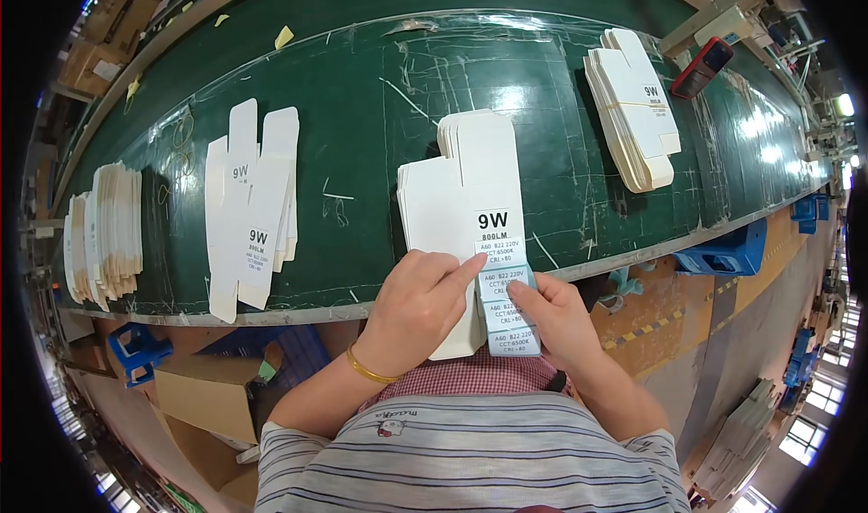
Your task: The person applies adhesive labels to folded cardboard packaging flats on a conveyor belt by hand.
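A stack of flat white carton blanks (457,197) printed "9W" lies at the near edge of the green table (362,106), overhanging toward me. My left hand (418,307) rests on the stack, its index finger pressing a small label onto the top blank under the print. My right hand (553,312) holds a strip of pale blue labels (506,312) beside that spot.
Labelled blanks (253,210) lie spread at left, with a bundle of blanks on edge (104,233) further left. Another banded stack (633,106) sits at right near a red phone (702,66). Cardboard boxes (194,404) and blue crates (723,253) stand below the table.
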`<state>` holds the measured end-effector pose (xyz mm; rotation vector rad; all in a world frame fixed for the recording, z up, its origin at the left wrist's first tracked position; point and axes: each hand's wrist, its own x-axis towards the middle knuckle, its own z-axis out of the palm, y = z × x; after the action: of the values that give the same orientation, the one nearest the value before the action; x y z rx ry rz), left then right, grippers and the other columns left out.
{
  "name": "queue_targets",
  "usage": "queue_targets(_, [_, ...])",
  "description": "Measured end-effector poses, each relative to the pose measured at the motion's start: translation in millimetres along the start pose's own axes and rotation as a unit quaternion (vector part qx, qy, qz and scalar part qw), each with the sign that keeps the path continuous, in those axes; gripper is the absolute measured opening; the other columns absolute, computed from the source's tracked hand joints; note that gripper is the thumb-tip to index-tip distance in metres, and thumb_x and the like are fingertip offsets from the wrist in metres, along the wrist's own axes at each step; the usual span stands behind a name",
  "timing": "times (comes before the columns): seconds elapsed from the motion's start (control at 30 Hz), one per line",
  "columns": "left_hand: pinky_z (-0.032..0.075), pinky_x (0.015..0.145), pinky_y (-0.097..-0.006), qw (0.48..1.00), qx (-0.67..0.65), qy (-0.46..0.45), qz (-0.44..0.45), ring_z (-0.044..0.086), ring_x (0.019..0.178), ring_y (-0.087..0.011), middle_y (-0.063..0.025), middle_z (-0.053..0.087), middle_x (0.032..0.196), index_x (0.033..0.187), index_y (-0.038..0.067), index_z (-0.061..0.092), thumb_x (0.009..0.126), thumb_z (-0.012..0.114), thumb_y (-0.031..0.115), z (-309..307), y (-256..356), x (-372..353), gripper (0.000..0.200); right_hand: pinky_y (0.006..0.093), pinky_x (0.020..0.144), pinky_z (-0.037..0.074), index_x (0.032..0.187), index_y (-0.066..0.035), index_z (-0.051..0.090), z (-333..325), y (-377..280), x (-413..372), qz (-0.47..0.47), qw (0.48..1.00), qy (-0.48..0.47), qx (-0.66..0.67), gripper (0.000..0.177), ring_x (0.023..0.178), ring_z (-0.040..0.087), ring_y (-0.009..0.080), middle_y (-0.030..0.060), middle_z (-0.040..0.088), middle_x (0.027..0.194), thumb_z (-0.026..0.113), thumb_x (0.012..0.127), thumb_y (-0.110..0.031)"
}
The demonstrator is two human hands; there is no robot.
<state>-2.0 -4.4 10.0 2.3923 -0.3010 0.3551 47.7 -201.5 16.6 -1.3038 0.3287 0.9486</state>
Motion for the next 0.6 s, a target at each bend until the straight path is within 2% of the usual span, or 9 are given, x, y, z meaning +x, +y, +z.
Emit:
queue_targets(0.13, [0.046, 0.069, -0.034, 1.0, -0.004, -0.006, -0.026, 0.054, 0.077, -0.0227, -0.007, 0.057, 0.085, 0.112, 0.003, 0.07, 0.074, 0.067, -0.004, 0, 3, 2, 0.038, 0.0266, 0.071, 0.056, 0.115, 0.007, 0.06, -2, 1, -1, -0.004, 1.0, -0.003, -0.002, 0.026, 0.082, 0.067, 0.0113, 0.0101, 0.069, 0.099, 0.055, 0.099, -0.012])
queue_targets(0.23, [0.045, 0.069, -0.0343, 1.0, -0.002, -0.002, -0.021, 0.054, 0.077, -0.0227, -0.0071, 0.057, 0.085, 0.112, 0.003, 0.07, 0.074, 0.067, -0.004, 2, 2, 3, 0.038, 0.0264, 0.071, 0.056, 0.115, 0.007, 0.06, -3, 3, 0, -0.005, 1.0, -0.008, 0.007, 0.026, 0.082, 0.067, 0.0111, 0.01, 0.069, 0.099, 0.056, 0.099, -0.012])
queue_targets(0.33, [0.048, 0.073, -0.0336, 1.0, 0.009, -0.022, -0.002, 0.053, 0.079, -0.0232, -0.0083, 0.055, 0.087, 0.114, -0.002, 0.066, 0.072, 0.067, -0.003, -1, 1, 3, 0.042, 0.0261, 0.07, 0.056, 0.115, 0.007, 0.06, -5, 5, 0, -0.006, 1.0, -0.01, 0.009, 0.026, 0.082, 0.067, 0.011, 0.0098, 0.069, 0.099, 0.056, 0.098, -0.012])
queue_targets(0.6, [0.048, 0.069, -0.033, 0.998, 0.033, -0.043, -0.016, 0.053, 0.078, -0.0223, -0.0071, 0.057, 0.094, 0.113, 0.002, 0.068, 0.073, 0.067, -0.002, -6, 7, 11, 0.04, 0.0254, 0.068, 0.056, 0.113, 0.007, 0.061, -4, 4, -1, 0.004, 1.0, -0.002, 0.024, 0.026, 0.08, 0.066, 0.0099, 0.0084, 0.069, 0.097, 0.057, 0.098, -0.013])
